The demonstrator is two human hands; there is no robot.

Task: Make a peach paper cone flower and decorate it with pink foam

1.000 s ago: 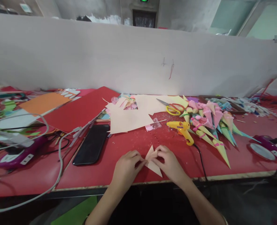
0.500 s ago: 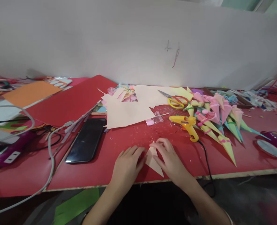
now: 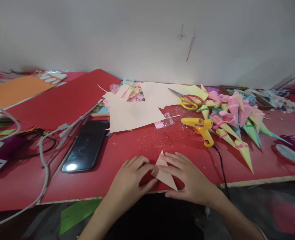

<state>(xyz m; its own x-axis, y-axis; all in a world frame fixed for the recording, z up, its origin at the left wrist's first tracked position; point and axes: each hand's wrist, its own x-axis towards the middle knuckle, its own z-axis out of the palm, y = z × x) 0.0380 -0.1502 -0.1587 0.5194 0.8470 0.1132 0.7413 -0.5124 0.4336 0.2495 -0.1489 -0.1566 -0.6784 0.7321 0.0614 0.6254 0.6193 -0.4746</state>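
Observation:
A small cream paper piece, pointed at its top and lower right, lies near the front edge of the red table. My left hand touches its left side with fingertips, thumb and index finger apart. Spread over its right side is my right hand, fingers apart and resting on the paper. Beyond them lie larger cream sheets, with scissors on top. The yellow glue gun rests to the right, beside a pile of paper cones.
A black phone and a white cable lie on the left, near red and orange sheets. Purple power strips stand at the sides. A green sheet is below the table edge.
My right hand has spread its fingers flatter over the small paper, its thumb moving down to the paper's lower end. The left thumb has lowered. The view has shifted slightly.

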